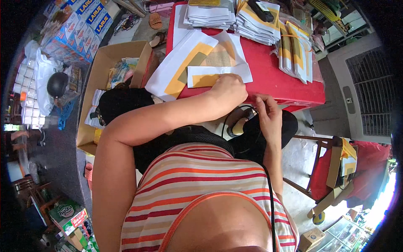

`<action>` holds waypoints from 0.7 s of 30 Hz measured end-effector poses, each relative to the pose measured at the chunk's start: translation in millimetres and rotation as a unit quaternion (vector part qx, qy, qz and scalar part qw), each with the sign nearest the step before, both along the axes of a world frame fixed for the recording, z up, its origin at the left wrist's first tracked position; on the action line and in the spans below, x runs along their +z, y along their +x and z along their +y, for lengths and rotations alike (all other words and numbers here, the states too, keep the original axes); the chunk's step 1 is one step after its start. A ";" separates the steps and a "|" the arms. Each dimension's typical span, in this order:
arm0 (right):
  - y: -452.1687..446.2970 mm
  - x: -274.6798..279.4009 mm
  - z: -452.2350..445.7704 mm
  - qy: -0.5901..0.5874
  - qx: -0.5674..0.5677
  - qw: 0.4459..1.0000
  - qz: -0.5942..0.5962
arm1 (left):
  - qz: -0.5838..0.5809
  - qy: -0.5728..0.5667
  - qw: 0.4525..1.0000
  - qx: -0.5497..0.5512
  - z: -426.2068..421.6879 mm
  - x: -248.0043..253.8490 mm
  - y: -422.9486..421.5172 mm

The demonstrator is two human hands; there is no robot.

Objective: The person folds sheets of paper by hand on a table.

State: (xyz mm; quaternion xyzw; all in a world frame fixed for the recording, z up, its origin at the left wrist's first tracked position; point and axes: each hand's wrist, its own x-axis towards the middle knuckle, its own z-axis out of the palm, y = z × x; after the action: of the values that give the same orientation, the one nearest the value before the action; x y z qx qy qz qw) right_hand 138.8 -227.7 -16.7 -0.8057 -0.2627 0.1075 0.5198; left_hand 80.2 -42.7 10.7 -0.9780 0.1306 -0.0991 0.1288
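Observation:
My left hand (229, 89) is curled into a fist and rests on a folded white paper with a yellow strip (204, 80) near the table's front edge. Its fingertips are turned under and hidden. Beneath the folded paper, more white sheets with yellow and brown patches (184, 59) lie fanned out. At the front edge of the red table (268, 63), my right hand (269, 112) has its thumb and bent index finger close together. Whatever may be between those fingertips is too small to make out.
Stacks of similar paper (257, 29) stand at the table's back, with a dark handheld object (260, 10) on top. A banded bundle (295, 52) lies at the right. A cardboard box (100, 59) holding papers and packets is on the left. A wooden chair (317, 168) stands right.

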 end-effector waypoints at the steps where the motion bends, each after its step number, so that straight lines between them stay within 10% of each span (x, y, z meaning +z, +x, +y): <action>1: -0.1 -5.8 -0.4 0.000 0.000 1.000 -0.002 | -0.002 0.000 1.000 0.000 0.6 -0.5 1.0; 9: -10.5 1.7 18.7 0.174 0.049 0.943 0.279 | -0.022 -0.068 0.997 -0.010 -1.9 1.8 -11.2; 21: 29.8 27.4 52.2 -0.073 0.015 0.997 -0.013 | -0.035 -0.103 0.993 -0.037 -20.2 -11.1 -27.5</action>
State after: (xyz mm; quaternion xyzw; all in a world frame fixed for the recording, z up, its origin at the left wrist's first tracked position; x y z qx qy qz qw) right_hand 168.6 -175.5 10.7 -0.8389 -0.2727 0.1237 0.4544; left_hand 52.7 -62.9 -0.3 -0.9765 0.1511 -0.1513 0.0281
